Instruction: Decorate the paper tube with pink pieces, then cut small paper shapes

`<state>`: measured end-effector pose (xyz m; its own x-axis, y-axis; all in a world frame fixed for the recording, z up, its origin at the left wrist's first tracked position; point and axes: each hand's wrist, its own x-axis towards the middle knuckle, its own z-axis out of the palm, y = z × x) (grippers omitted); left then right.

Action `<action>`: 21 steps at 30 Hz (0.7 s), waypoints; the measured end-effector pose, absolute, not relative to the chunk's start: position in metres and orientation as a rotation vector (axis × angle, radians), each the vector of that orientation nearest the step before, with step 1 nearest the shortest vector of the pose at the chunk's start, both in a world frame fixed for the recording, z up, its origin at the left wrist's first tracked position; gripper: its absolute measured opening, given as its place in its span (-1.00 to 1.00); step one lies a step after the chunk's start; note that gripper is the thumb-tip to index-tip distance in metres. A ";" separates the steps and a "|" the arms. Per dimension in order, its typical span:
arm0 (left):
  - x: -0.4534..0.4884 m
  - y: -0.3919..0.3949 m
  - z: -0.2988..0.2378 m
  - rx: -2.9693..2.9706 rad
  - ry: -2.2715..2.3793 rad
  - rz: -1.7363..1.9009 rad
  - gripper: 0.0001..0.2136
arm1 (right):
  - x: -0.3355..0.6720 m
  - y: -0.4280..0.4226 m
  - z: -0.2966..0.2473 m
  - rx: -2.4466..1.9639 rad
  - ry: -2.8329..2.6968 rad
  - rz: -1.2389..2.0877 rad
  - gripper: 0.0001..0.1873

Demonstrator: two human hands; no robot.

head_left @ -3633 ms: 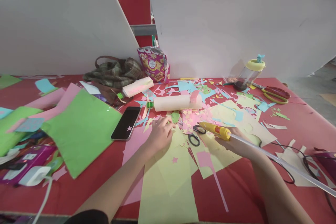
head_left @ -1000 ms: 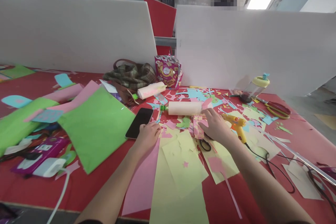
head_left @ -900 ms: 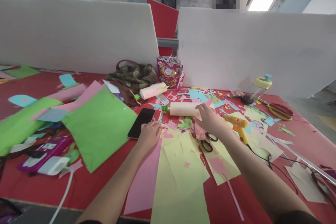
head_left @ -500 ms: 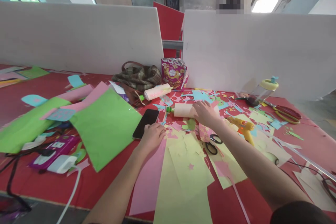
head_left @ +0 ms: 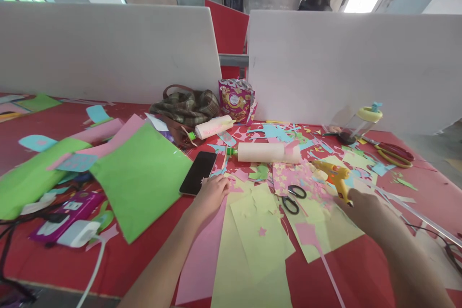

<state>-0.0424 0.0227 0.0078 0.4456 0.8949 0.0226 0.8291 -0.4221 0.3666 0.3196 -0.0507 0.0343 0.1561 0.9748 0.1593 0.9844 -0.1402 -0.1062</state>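
My left hand [head_left: 211, 192] rests with curled fingers on the edge of a pink sheet [head_left: 202, 255], right beside a black phone [head_left: 198, 179]. My right hand [head_left: 364, 206] is blurred and hovers just below the handle of a yellow glue gun [head_left: 334, 174]; its fingers do not show clearly. Small black scissors [head_left: 293, 198] lie between my hands on yellow paper [head_left: 260, 231]. A cream bottle with a green cap [head_left: 269, 152] lies on its side beyond them, among star-patterned pink scraps.
A green sheet [head_left: 140, 178] lies at left over pink sheets. A plaid bag [head_left: 186, 106], a snack pouch [head_left: 235, 98] and a second bottle [head_left: 212, 127] sit by the white partitions. A yellow-lidded jar [head_left: 357, 122] and red scissors [head_left: 391, 154] are far right. A purple device [head_left: 65, 211] and cables lie near left.
My right hand has left the cream bottle and drawn back to the right, down by the glue gun's handle. My left hand stays beside the phone.
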 end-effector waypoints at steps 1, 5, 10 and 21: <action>-0.042 0.023 0.009 2.395 1.480 0.309 -0.89 | 0.329 -0.055 0.026 -2.324 -1.868 -0.073 -0.64; -0.039 0.022 0.012 2.378 1.483 0.320 -0.92 | 0.342 -0.054 0.007 -2.432 -1.612 0.206 -0.62; -0.040 0.022 0.012 2.368 1.465 0.359 -0.93 | 0.339 -0.031 0.006 -2.221 -1.330 0.480 -0.60; -0.034 0.029 0.037 2.350 1.451 0.641 -0.91 | 0.339 -0.012 0.016 -1.899 -1.221 0.730 -0.72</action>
<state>-0.0335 0.0293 0.0372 0.3887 0.8967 0.2118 0.7603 -0.4420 0.4761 0.3393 -0.0122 0.0156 0.3822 0.9217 -0.0657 0.4935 -0.2637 -0.8288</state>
